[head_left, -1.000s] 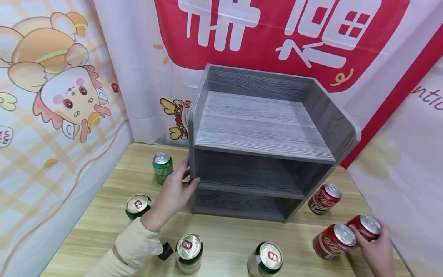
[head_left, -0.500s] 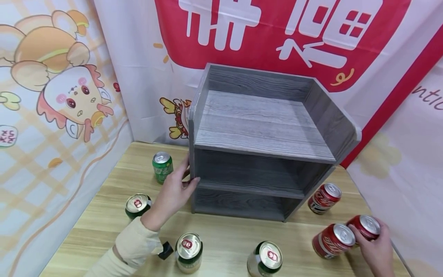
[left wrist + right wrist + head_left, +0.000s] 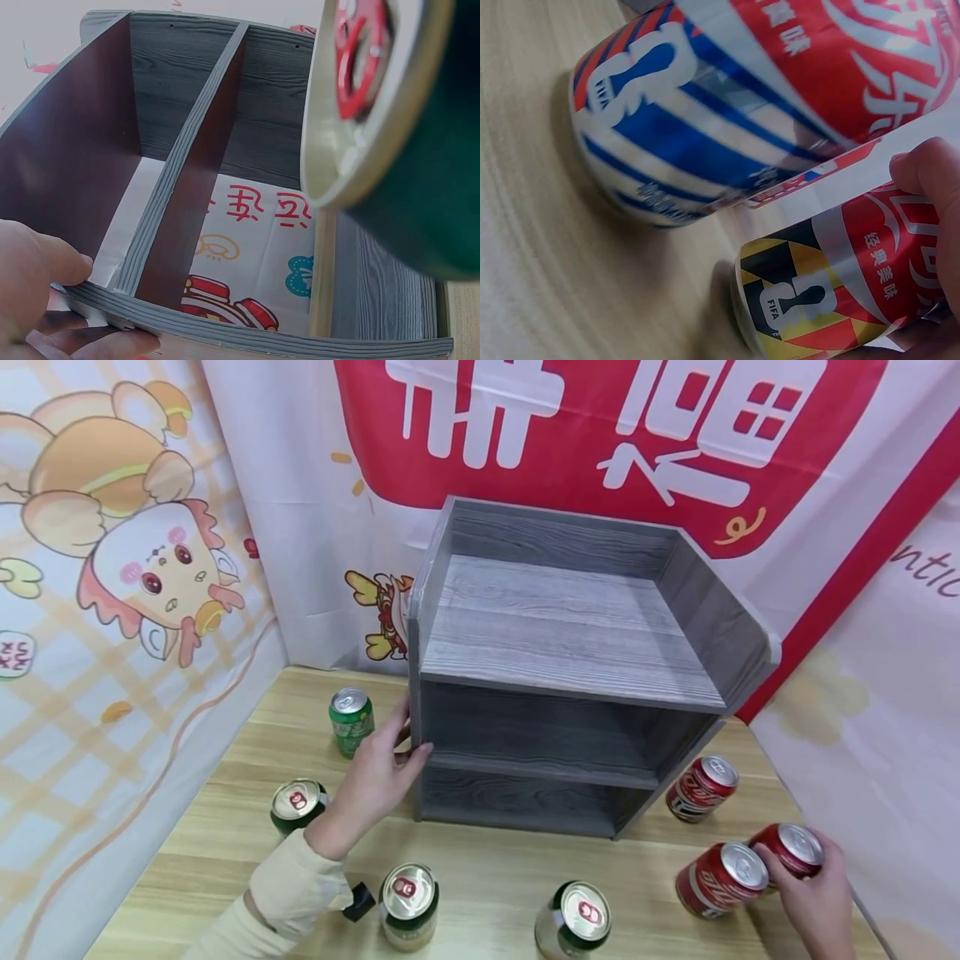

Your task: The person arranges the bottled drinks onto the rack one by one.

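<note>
In the head view my left hand [image 3: 371,789] grips the left side panel of a grey wood-grain shelf unit [image 3: 562,618]. The left wrist view shows the thumb [image 3: 64,259] inside the panel's edge and the other fingers outside it. Far right, my right hand [image 3: 817,897] holds a red cola can [image 3: 801,843] with a FIFA print, standing upright on the table. Beside it is another red cola can [image 3: 722,881], seen large in the right wrist view with blue stripes [image 3: 682,127]. A third red can [image 3: 702,789] stands by the shelf's right side.
A green can [image 3: 352,721] stands left of the shelf. Gold-topped dark green cans stand at the left [image 3: 298,806], front [image 3: 408,906] and front right [image 3: 573,920] of the wooden table [image 3: 480,877]. Printed cloth [image 3: 322,510] hangs around the table.
</note>
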